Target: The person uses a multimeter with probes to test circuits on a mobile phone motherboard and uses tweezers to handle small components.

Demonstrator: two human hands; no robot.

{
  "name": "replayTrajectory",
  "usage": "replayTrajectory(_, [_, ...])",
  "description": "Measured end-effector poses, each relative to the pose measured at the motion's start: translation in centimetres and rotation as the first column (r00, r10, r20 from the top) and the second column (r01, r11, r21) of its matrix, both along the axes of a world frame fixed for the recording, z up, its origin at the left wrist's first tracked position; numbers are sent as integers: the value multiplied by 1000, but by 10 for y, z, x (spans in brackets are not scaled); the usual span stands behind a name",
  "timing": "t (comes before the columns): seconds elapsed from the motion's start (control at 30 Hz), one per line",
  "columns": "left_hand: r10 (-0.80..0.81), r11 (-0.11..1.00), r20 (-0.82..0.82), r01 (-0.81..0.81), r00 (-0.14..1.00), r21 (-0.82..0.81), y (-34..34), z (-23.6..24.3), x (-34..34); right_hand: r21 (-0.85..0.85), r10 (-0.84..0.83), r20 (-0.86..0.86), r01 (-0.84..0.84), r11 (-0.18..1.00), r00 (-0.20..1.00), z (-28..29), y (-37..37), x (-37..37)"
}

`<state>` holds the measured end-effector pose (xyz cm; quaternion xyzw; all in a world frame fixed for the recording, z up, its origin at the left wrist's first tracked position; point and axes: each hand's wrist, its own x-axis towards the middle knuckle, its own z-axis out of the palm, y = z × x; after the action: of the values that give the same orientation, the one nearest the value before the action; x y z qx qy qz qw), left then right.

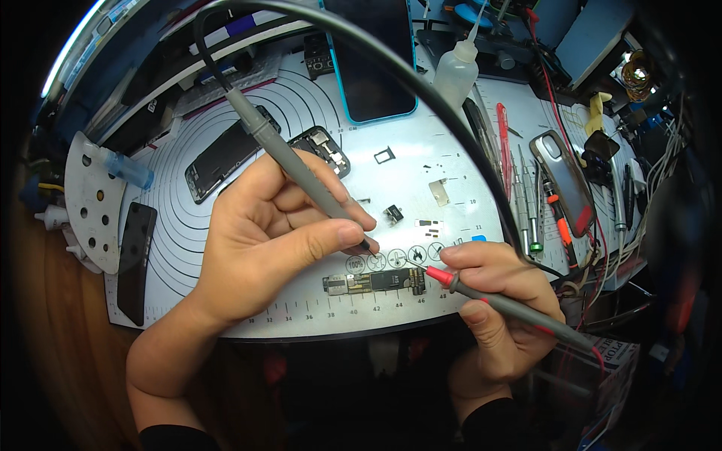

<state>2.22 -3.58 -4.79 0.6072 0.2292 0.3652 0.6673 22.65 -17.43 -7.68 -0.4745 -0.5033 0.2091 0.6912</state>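
Flat on the desk [278, 310], the slim, component-studded circuit board [387, 281] lies between the two hands: the left hand [252, 233], to its left, pinches a smooth grey probe [304, 177], and the right hand [515, 308], to its right, grips a red-nosed probe [519, 312]. From where I stand I can't tell whether either tip touches the board; a strip of white, ruled surface separates it from the desk's curved near edge.

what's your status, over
Left hand: grey probe. Right hand: red-tipped probe. Circuit board: flat on mat, probes close by. Black cable arching, not covering board.
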Motion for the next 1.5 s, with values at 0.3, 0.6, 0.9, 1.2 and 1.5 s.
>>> replayTrajectory(0.3, [11, 1000, -67, -12, 998, -21, 3, 4, -2, -41, 137, -188, -147, 988, 973, -1, 4, 1])
replayTrajectory(0.6, [-7, 999, -154, 1, 988, -34, 0, 7, -1, -69, 126, 24, -124, 990, 992, -5, 7, -5])
replayTrajectory(0.9, [-58, 998, -210, 52, 976, -33, -3, 12, -4, -127, 139, 87, -128, 984, 986, -7, 6, -17])
replayTrajectory(1.2, [-69, 997, -239, 75, 969, 13, -3, 14, -2, -105, 118, 114, -106, 989, 987, -8, 8, -19])
replayTrajectory(1.5, [-69, 997, -217, 74, 974, 17, -4, 12, -3, -118, 126, 134, -110, 987, 983, -5, 9, -20])
